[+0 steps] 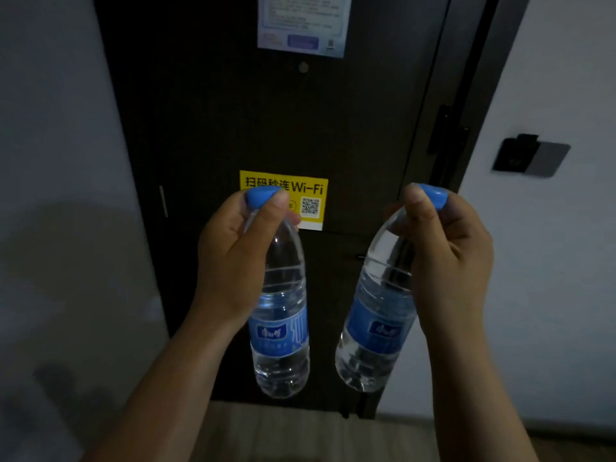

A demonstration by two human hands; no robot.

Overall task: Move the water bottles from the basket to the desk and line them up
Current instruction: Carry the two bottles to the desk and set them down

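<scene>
- Left hand (238, 258) closed round the neck of one water bottle (281, 315), thumb and fingers pinching just under the blue cap (261, 197); bottle hangs upright in mid-air.
- Right hand (446, 251) closed the same way on a second bottle (373, 325), fingers wrapped at its blue cap (433, 195); this one hangs tilted, base swung toward the left.
- Both bottles are carried, well off any surface, near each other but apart. No basket or table in view.
- Handling: look full or nearly so, so prob. fairly heavy for a neck pinch. Thin clear plastic, likely to flex if squeezed mid-body; not fragile. Neck and cap collar give a stiff hold; for setting down, a grip round the labelled waist would prob. steady them better.
- Risk: a hanging bottle may swing and tip when its base meets the table.
- Room: dim. Dark door (300, 128) straight ahead w/ a yellow Wi-Fi sticker (306, 185) and a paper notice (303, 25) far up. Pale walls both sides, card switch (530, 155) on the right wall.
- Floor (300, 435) at near edge looks like wood.
</scene>
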